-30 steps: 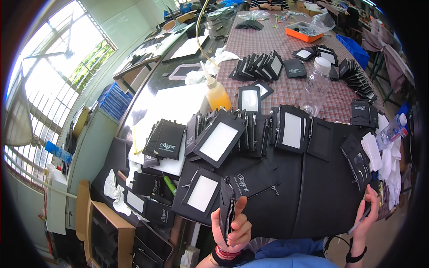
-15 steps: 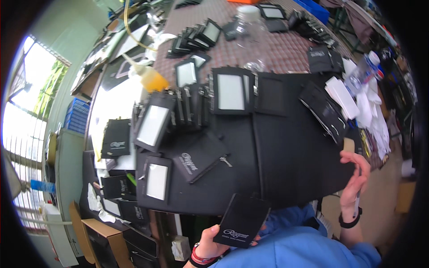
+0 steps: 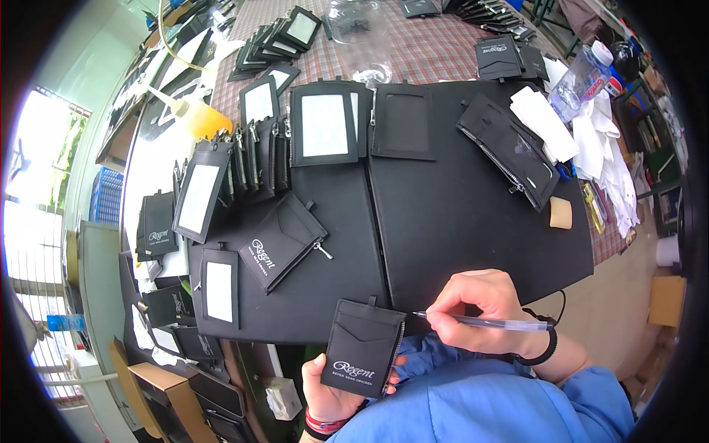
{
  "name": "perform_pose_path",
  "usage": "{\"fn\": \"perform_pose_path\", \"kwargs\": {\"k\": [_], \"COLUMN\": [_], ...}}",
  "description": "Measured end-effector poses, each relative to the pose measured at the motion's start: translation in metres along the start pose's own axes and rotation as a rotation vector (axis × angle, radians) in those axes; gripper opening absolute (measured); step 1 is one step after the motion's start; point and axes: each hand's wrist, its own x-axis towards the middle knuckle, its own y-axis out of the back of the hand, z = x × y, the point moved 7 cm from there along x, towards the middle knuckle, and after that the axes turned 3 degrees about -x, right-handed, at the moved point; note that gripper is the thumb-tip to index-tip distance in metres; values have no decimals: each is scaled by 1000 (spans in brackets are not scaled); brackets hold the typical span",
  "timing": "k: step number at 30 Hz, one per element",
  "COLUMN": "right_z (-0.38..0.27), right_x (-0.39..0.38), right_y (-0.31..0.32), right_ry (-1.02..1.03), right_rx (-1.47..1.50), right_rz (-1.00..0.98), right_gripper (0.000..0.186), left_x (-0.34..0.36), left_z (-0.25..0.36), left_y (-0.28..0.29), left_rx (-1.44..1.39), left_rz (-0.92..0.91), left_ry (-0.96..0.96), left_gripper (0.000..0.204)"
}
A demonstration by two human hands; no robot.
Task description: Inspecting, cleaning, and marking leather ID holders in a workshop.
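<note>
Near the table's front edge, my left hand [image 3: 323, 387] grips the lower part of a black zip card holder [image 3: 363, 334], thumb in front and fingers behind. Its front has slanted pockets and pale lettering; a zip runs down the right side. My right hand [image 3: 480, 306] pinches a slim pen with a see-through barrel [image 3: 506, 323]. The pen's tip points left, close beside the holder's upper right edge; whether it touches cannot be told. Farther left on the black mat lie another lettered card holder [image 3: 277, 255] and one with a white window [image 3: 220, 288].
More card holders stand in a row [image 3: 255, 159] at the mat's far left. An orange squeeze bottle [image 3: 203, 119] is behind them. On the right are a zipped pouch [image 3: 509, 151], a beige block [image 3: 560, 213], folded white paper [image 3: 545, 124] and a plastic bottle [image 3: 580, 85].
My right hand has come left from the table's right edge, bringing the pen beside the card holder. The holder, still in my left hand, is now more upright. The whole view has shifted.
</note>
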Motion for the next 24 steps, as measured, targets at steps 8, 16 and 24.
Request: {"fn": "perform_pose_path", "kwargs": {"k": [8, 16, 24], "right_z": [-4, -5, -6], "right_x": [2, 3, 4], "right_y": [-3, -4, -4], "right_ry": [121, 163, 179], "right_rx": [-165, -196, -199], "right_rz": [-38, -30, -33], "right_gripper": [7, 9, 9], "left_x": [2, 2, 2], "left_z": [2, 1, 1], "left_y": [-1, -1, 0], "left_rx": [-74, -121, -114], "left_rz": [-113, -149, -138], "left_ry": [37, 24, 38], "left_gripper": [90, 91, 91]}}
